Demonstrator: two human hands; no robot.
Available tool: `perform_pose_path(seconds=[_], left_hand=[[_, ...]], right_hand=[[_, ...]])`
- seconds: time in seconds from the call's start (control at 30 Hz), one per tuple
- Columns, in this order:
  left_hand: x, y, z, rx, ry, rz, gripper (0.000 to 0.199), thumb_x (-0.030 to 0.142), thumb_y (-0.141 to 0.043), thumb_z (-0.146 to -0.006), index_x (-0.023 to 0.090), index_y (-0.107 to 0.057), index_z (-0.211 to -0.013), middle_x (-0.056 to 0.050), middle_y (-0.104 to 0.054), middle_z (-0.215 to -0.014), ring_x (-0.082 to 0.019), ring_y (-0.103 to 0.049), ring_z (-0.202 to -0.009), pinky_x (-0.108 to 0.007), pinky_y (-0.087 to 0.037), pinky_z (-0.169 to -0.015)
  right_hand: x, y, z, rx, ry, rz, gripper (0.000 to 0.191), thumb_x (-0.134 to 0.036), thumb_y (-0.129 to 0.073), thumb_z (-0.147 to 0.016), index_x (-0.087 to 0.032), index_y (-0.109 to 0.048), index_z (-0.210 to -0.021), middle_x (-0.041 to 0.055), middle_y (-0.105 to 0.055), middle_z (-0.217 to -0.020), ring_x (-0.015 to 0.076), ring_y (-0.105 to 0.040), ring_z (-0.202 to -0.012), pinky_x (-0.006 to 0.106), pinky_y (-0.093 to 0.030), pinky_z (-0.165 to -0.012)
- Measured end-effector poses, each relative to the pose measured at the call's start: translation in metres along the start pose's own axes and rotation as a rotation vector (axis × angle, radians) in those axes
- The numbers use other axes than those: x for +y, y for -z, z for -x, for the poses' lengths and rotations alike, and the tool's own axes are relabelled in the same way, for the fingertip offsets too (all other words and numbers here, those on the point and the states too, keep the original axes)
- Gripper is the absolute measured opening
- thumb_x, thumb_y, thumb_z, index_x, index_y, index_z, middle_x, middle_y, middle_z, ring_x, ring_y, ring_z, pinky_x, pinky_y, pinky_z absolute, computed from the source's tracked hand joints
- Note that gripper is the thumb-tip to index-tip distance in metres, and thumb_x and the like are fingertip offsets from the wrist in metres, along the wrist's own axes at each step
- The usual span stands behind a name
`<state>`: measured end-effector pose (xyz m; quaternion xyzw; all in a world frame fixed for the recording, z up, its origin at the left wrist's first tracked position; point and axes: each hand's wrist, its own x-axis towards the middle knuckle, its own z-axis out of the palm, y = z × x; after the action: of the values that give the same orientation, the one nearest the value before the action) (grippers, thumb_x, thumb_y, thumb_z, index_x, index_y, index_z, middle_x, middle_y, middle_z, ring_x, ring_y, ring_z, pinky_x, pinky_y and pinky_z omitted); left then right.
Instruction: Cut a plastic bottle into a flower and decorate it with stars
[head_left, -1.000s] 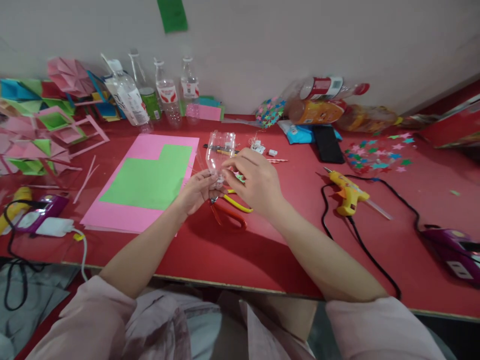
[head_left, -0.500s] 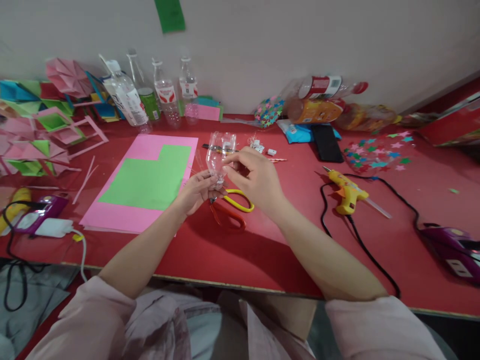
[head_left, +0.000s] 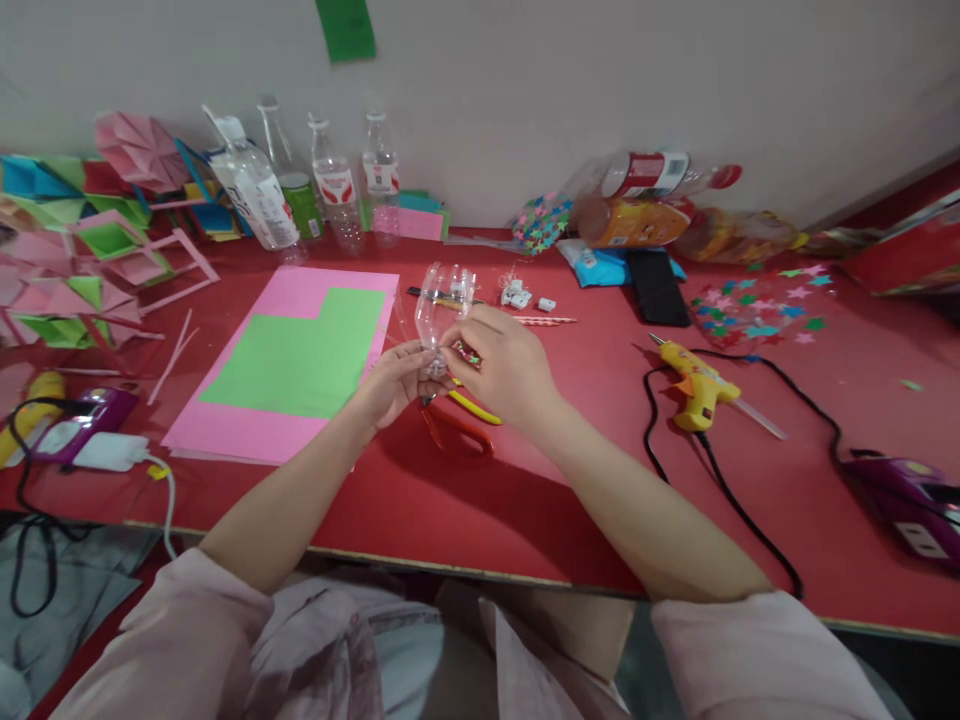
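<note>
At the centre of the frame, the left hand (head_left: 395, 387) grips the narrow lower end of the clear plastic piece (head_left: 442, 308) between thumb and fingers. The right hand (head_left: 502, 362) is curled, thumb and forefinger pinched together at the piece's right side; whether it grips the plastic I cannot tell. Just below the hands lie the red-and-yellow-handled scissors (head_left: 459, 435). Green paper (head_left: 300, 355) lies on pink paper (head_left: 247, 443) at centre left. The glue gun (head_left: 697, 383) is at centre right, below the black phone (head_left: 657, 288). Clear bottles (head_left: 337, 192) stand at upper left.
</note>
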<state>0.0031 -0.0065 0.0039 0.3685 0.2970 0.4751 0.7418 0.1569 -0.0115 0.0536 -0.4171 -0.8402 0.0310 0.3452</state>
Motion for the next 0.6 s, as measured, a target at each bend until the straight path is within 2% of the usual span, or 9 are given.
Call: perform_pose_path(seconds=[0.3, 0.6], left_hand=[[0.0006, 0.0012, 0.0007, 0.013, 0.038, 0.041, 0.014, 0.023, -0.065, -0.072, 0.012, -0.059, -0.079, -0.002, -0.067, -0.067, -0.011, -0.065, -0.059, -0.022, -0.055, -0.060], [-0.0001, 0.0060, -0.0021, 0.023, 0.017, 0.075, 0.015, 0.024, -0.067, -0.070, 0.012, -0.059, -0.074, 0.000, -0.064, -0.060, -0.010, -0.064, -0.056, -0.020, -0.054, -0.058]], right_hand=[[-0.0028, -0.0005, 0.0043, 0.003, 0.151, 0.154, 0.024, -0.020, -0.043, -0.090, -0.017, -0.062, -0.075, 0.0061, -0.056, -0.077, 0.0172, -0.049, -0.076, 0.029, -0.035, -0.062], [-0.0027, -0.0083, 0.0050, -0.064, 0.130, 0.124, 0.027, -0.021, -0.041, -0.091, -0.015, -0.062, -0.075, 0.0060, -0.058, -0.076, 0.0163, -0.049, -0.074, 0.028, -0.036, -0.062]])
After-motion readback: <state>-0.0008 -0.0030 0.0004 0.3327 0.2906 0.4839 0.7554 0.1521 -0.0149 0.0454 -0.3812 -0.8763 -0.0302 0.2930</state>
